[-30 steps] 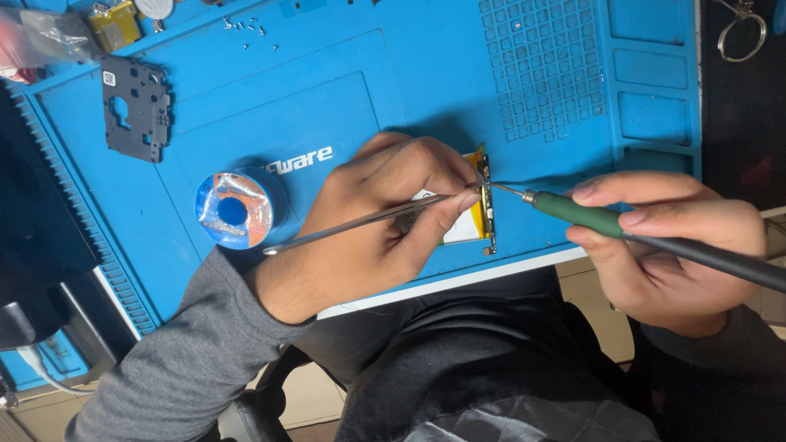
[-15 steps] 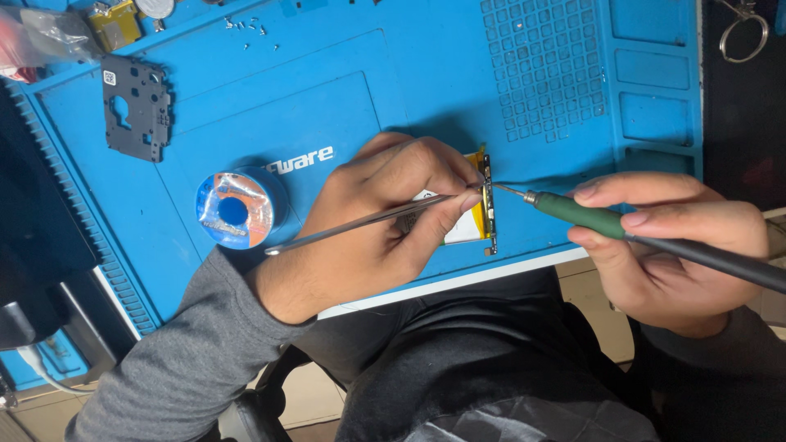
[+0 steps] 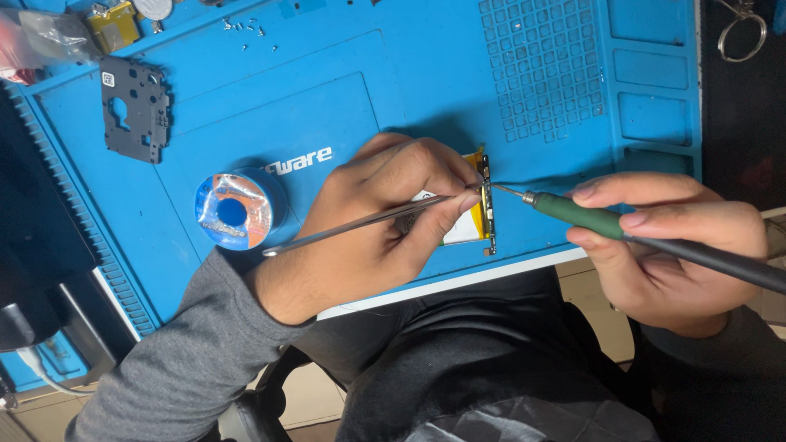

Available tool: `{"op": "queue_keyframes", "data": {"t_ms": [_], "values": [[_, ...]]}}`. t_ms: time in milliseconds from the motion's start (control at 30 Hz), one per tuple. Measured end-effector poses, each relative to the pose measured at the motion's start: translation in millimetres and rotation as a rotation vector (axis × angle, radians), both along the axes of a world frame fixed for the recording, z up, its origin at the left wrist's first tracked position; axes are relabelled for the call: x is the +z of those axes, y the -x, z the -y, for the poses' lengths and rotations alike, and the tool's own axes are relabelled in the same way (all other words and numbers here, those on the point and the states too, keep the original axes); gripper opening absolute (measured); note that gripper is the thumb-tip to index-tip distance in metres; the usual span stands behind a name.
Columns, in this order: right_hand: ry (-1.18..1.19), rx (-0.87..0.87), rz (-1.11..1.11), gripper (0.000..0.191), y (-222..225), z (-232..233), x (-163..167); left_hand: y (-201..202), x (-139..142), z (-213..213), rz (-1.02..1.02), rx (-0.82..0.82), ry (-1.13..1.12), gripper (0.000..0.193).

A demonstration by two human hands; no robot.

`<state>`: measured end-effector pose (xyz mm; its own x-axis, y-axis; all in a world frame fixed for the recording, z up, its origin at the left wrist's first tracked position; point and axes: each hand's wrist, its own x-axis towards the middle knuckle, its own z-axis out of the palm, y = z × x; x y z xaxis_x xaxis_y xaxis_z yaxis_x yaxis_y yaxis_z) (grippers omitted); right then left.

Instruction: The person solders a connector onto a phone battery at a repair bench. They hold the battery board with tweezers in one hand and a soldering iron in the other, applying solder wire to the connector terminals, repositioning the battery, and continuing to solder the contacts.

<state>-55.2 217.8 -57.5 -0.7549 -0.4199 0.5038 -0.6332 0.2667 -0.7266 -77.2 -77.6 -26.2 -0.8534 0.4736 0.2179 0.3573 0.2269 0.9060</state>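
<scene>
Blue silicone repair mat (image 3: 344, 90) covers the desk, with moulded compartments at its far right and a white edge nearest the person. Left hand (image 3: 385, 213) rests on the mat, its fingers pinched together on metal tweezers (image 3: 360, 225) whose tips meet a narrow circuit strip (image 3: 488, 200) along the edge of a flat yellow battery pack (image 3: 468, 229). Right hand (image 3: 671, 245) holds a soldering iron (image 3: 589, 219) by its green grip, fingers closed around it like a pen, the fine tip touching or just beside the strip — which of the two cannot be told. The pack lies flat near the mat's front edge, between the two hands.

Judged from its look, the pack is light, soft-walled and easily punctured; the strip is thin and fragile. Hold is best taken at the strip's rigid edge with the tweezers, never on the pouch face.

A solder spool (image 3: 233, 211) sits left of the left hand; a dark perforated metal plate (image 3: 135, 110) lies further back. Small screws (image 3: 246, 29) are scattered near the top. Most of the pack is hidden under the left hand, the iron's handle is cut off at the right, and objects at the upper left corner are too cropped to identify.
</scene>
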Motion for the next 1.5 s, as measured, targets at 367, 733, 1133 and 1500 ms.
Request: {"op": "queue_keyframes", "data": {"t_ms": [367,733,1133,1500], "values": [[-0.007,-0.007,-0.012,0.045,-0.5,-0.4,-1.3,0.1,-1.0,-0.1,0.004,-0.001,0.002,0.01],[-0.011,-0.012,-0.018,0.045,-0.8,-0.7,-1.9,-0.3,-1.8,-0.3,0.007,-0.006,-0.005,0.009],[-0.007,0.006,-0.04,0.046,1.5,-1.4,-2.5,0.6,-0.8,0.2,0.004,-0.011,0.001,0.009],[-0.004,-0.005,-0.03,0.045,-0.1,-0.2,-2.5,-0.1,-0.5,-0.4,-0.001,0.0,0.011,0.01]]}}
